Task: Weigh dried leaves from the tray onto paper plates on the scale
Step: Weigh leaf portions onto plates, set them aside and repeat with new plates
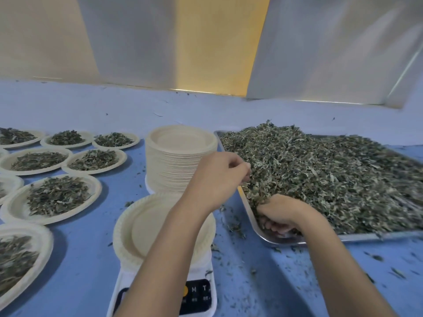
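A metal tray [270,239] at the right holds a big heap of dried leaves [332,175]. A white scale [201,291] stands near the front edge, with a bare paper plate [146,227] on it. My left hand [217,177] reaches across the plate to the tray's left edge, fingers curled at the leaves. My right hand [280,216] digs into the near left corner of the heap and grips a bunch of leaves; its fingertips are buried.
A tall stack of paper plates [178,156] stands behind the scale. Several plates with leaf portions [57,197] cover the blue table at the left. Loose leaf bits [235,227] lie scattered around the tray and scale. A wall runs along the back.
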Motion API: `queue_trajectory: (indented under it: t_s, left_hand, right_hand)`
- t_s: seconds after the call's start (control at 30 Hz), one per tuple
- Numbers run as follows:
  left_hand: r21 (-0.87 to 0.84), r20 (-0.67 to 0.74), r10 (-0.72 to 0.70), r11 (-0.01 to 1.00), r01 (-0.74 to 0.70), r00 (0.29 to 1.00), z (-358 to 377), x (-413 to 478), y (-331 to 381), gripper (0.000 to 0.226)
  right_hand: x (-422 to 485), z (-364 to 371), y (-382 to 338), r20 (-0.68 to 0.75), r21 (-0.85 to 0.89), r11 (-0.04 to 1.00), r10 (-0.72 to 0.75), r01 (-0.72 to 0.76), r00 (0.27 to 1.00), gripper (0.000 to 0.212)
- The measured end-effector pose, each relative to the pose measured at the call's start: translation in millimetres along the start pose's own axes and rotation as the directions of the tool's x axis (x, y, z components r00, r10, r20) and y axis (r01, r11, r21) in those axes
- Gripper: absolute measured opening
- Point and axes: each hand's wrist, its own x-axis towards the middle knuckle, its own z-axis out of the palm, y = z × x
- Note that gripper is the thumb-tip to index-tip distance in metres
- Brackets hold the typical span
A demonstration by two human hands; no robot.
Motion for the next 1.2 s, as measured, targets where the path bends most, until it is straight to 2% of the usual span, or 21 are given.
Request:
queue_trajectory:
  t_s: [0.13,0.23,0.3,0.37,0.43,0.47,0.5,0.53,0.57,0.63,0.7,0.77,0.87,0.93,1.03,1.1,1.2]
  left_hand:
    - [-0.023,0.022,-0.004,1.000,0.005,1.000,6.7,6.6,-3.0,0.023]
    - [-0.067,0.012,-0.015,0.998,0.016,1.000,7.3,10.2,-4.8,0.022]
    - [-0.102,-0.003,-0.025,0.995,0.025,1.000,5.5,10.8,-5.9,0.022]
    - [-0.119,-0.018,-0.030,0.993,0.028,0.999,2.0,10.6,-6.8,0.021]
    - [-0.137,-0.041,-0.033,0.990,0.027,0.999,-2.4,10.2,-6.0,0.022]
    - [-0.163,-0.051,-0.039,0.986,0.030,0.998,-4.4,10.0,-5.1,0.022]
    - [-0.196,-0.059,-0.050,0.980,0.038,0.997,-6.2,10.0,-3.9,0.023]
    - [-0.230,-0.067,-0.064,0.972,0.047,0.996,-7.3,9.7,-2.8,0.023]
    - [-0.256,-0.074,-0.077,0.965,0.055,0.994,-8.0,9.3,-1.5,0.023]
    - [-0.286,-0.085,-0.097,0.956,0.069,0.992,-8.8,8.7,0.2,0.023]
    - [-0.295,-0.088,-0.110,0.952,0.079,0.990,-8.9,8.3,0.5,0.023]
    - [-0.301,-0.085,-0.123,0.949,0.092,0.989,-8.3,7.9,0.7,0.023]
    - [-0.303,-0.076,-0.138,0.947,0.109,0.988,-6.0,7.2,0.9,0.023]
    - [-0.295,-0.080,-0.140,0.949,0.111,0.987,-5.4,6.9,0.2,0.023]
    - [-0.291,-0.092,-0.145,0.950,0.113,0.985,-6.9,7.0,-1.8,0.023]
    - [-0.279,-0.096,-0.144,0.954,0.112,0.985,-7.1,7.7,-3.1,0.024]
    - [-0.269,-0.088,-0.140,0.957,0.111,0.986,-5.6,8.6,-4.4,0.024]
  right_hand:
    - [15.9,2.8,-9.9,-0.111,-0.189,0.943,-0.297,0.274,0.948,0.022]
    - [31.1,9.1,-17.8,-0.190,-0.239,0.905,-0.398,0.351,0.897,0.025]
    - [41.8,11.3,-20.7,-0.265,-0.260,0.895,-0.428,0.363,0.864,0.026]
    - [48.9,8.0,-21.5,-0.414,-0.264,0.905,-0.418,0.333,0.808,0.023]
    - [52.9,4.8,-19.6,-0.590,-0.321,0.898,-0.439,0.302,0.677,0.017]
    - [55.8,4.0,-18.5,-0.624,-0.386,0.879,-0.473,0.281,0.622,0.016]
    - [59.8,3.7,-17.2,-0.617,-0.450,0.857,-0.502,0.251,0.605,0.023]
    - [63.9,4.3,-15.4,-0.587,-0.489,0.844,-0.504,0.219,0.633,0.033]
    - [67.5,5.5,-13.6,-0.554,-0.475,0.857,-0.465,0.197,0.691,0.043]
    - [73.1,9.9,-12.0,-0.474,-0.368,0.914,-0.342,0.169,0.811,0.054]
    - [77.6,13.5,-11.8,-0.403,-0.306,0.933,-0.307,0.189,0.862,0.059]
    - [78.2,15.4,-13.9,-0.368,-0.223,0.928,-0.363,0.297,0.856,0.056]
    - [77.4,16.6,-16.0,-0.419,-0.066,0.893,-0.429,0.445,0.800,0.050]
    - [77.3,16.2,-16.0,-0.506,-0.105,0.901,-0.412,0.420,0.758,0.048]
    - [74.8,15.6,-13.9,-0.607,-0.350,0.904,-0.418,0.245,0.676,0.049]
    - [78.3,19.2,-13.0,-0.530,-0.470,0.856,-0.468,0.215,0.707,0.051]
    - [83.9,22.6,-14.4,-0.295,-0.416,0.864,-0.423,0.284,0.856,0.046]
